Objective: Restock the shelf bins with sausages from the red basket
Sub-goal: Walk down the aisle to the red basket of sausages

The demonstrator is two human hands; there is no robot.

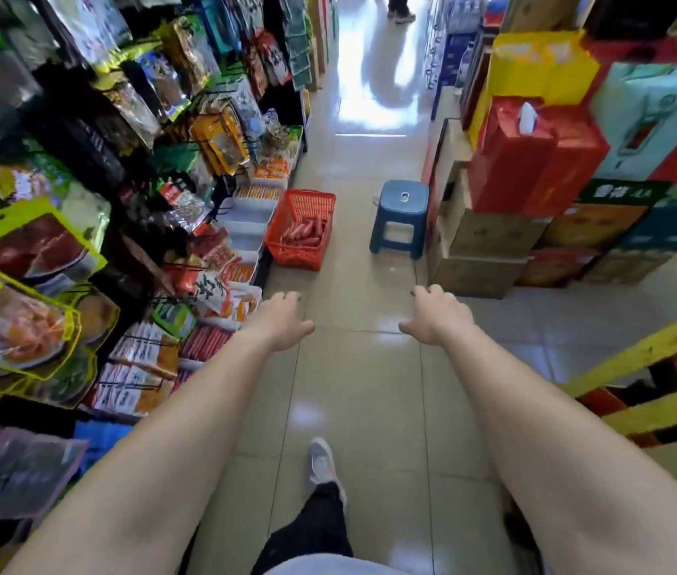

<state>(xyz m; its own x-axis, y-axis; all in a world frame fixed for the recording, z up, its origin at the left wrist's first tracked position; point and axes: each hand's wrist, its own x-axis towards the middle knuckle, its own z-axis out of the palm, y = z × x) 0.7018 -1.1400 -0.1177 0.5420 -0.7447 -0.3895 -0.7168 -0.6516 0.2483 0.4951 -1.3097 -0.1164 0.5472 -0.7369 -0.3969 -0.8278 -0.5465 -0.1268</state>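
Down the aisle, on the tiled floor (361, 388), the red plastic lattice basket (316, 201) stood against the foot of the left-hand shelving, with a heap of red-wrapped sausages (303, 234) lying in it. Just beside it, the white plastic shelf bins (245, 219) looked pale and bare inside, so I judge the restocking had hardly begun: the whole load was left to move. Your left hand (282, 321) and right hand (436, 315) both reached forward, well short of the basket, fingers loosely curled and holding nothing. Across the aisle from the basket stood a blue plastic stool (399, 217), next to stacked brown cardboard boxes (482, 242). You likely needed to step closer before taking any sausages.
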